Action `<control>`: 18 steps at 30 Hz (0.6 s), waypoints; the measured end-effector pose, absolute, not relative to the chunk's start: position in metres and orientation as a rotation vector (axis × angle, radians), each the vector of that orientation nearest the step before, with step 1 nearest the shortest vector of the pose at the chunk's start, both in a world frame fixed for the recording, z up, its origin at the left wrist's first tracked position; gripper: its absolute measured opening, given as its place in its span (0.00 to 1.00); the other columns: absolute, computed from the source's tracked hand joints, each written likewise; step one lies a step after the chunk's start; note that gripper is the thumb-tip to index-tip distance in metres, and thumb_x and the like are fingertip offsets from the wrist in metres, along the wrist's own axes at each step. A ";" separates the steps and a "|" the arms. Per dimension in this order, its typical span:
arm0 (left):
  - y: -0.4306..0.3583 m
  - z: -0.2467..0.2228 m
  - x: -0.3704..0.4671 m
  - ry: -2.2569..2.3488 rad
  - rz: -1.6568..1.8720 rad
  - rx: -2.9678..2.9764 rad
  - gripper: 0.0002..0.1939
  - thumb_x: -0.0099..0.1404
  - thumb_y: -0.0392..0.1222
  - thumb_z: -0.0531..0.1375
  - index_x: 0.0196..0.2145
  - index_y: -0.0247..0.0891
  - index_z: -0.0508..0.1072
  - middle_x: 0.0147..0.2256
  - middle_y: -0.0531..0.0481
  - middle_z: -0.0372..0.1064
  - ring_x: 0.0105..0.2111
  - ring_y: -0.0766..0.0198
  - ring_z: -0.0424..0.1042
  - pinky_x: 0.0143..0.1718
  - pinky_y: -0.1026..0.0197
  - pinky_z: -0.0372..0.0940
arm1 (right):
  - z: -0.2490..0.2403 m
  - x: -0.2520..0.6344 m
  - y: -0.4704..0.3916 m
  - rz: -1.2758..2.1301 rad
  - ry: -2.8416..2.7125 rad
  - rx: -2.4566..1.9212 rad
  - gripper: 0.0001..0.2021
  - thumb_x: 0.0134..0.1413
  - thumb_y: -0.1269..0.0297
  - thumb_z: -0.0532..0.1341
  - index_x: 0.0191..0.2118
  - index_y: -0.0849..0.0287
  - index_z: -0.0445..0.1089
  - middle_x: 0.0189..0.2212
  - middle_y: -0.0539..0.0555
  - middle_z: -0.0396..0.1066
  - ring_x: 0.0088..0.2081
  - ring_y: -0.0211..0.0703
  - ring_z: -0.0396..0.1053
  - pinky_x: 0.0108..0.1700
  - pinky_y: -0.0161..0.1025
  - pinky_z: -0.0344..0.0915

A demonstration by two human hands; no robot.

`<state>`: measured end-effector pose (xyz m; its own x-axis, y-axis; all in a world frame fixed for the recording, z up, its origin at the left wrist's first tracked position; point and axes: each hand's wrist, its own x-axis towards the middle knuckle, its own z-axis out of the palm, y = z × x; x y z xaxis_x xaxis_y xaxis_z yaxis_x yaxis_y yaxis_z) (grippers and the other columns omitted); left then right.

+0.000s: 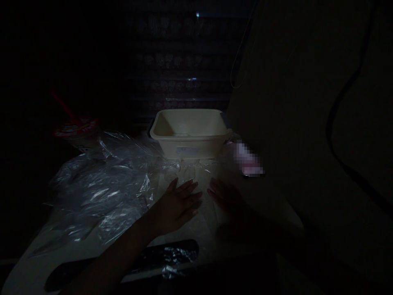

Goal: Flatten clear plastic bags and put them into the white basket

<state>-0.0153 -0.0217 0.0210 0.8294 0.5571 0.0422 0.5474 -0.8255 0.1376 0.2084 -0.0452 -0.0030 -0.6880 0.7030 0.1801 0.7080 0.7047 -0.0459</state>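
Left hand (175, 207): my fingers spread, empty
Right hand (230, 200): my fingers extended, hold unclear
Plastic (107, 184): leftward
Tub (190, 145): beyond, on bench (33, 262)

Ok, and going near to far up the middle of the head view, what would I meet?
Dark strip → left hand and right hand, about level with each other → cream tub → dark racks at the back, too dim to make out what they hold.
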 end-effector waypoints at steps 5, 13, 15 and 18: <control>-0.021 0.020 -0.014 0.915 0.133 2.873 0.20 0.62 0.45 0.42 0.52 0.42 0.52 0.55 0.45 0.45 0.55 0.58 0.39 0.50 0.43 0.35 | 0.005 0.200 -0.040 -0.088 -2.659 -1.234 0.34 0.48 0.46 0.44 0.55 0.67 0.45 0.55 0.65 0.43 0.56 0.55 0.35 0.50 0.54 0.41; -0.021 0.019 -0.014 0.914 0.136 2.872 0.20 0.62 0.44 0.42 0.52 0.42 0.52 0.55 0.45 0.45 0.55 0.58 0.38 0.51 0.44 0.36 | -0.031 0.206 -0.065 -0.347 -2.665 -1.108 0.22 0.53 0.64 0.46 0.55 0.54 0.45 0.54 0.56 0.49 0.55 0.50 0.41 0.48 0.53 0.46; -0.022 0.018 -0.014 0.919 0.146 2.870 0.20 0.62 0.43 0.42 0.52 0.42 0.52 0.55 0.45 0.45 0.55 0.58 0.39 0.50 0.43 0.36 | -0.028 0.207 -0.065 -0.313 -2.634 -1.130 0.23 0.53 0.61 0.46 0.55 0.56 0.45 0.54 0.57 0.48 0.55 0.50 0.40 0.48 0.51 0.47; -0.022 0.018 -0.014 0.919 0.158 2.862 0.20 0.62 0.44 0.42 0.52 0.42 0.53 0.55 0.44 0.46 0.55 0.58 0.39 0.50 0.43 0.36 | -0.014 0.204 -0.062 -0.185 -2.644 -1.178 0.32 0.48 0.49 0.47 0.55 0.65 0.45 0.55 0.63 0.43 0.56 0.55 0.36 0.50 0.53 0.44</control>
<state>-0.0138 -0.0221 0.0181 0.8091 0.5847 0.0593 0.5710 -0.8059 0.1564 0.2044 -0.0625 -0.0145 -0.6461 0.7143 0.2688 0.7448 0.6671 0.0174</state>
